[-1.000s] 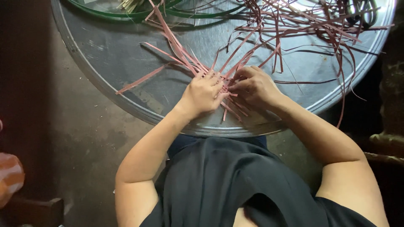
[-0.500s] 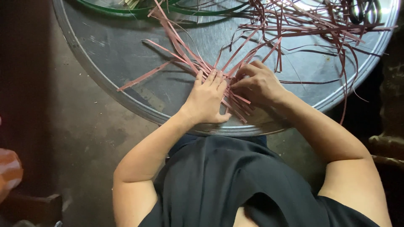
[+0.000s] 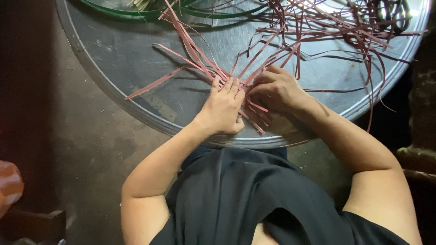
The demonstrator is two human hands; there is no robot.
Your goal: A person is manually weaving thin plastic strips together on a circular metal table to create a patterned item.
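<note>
Round metal tray (image 3: 113, 72) under me, my left hand (image 3: 223, 111) presses flat on the crossed pink strips (image 3: 254, 111) near its front rim while my right hand (image 3: 277, 90) pinches one strip beside it, mid-weave, wanting careful threading.

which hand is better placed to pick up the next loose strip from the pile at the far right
Right, probably: the right hand lies nearest the loose strips, while the left hand lies flat, pinning the woven strips.

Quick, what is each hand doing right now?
Left hand: open, fingers flat, pressing on the pink strips.
Right hand: fingers curled, pinching the strips.
</note>
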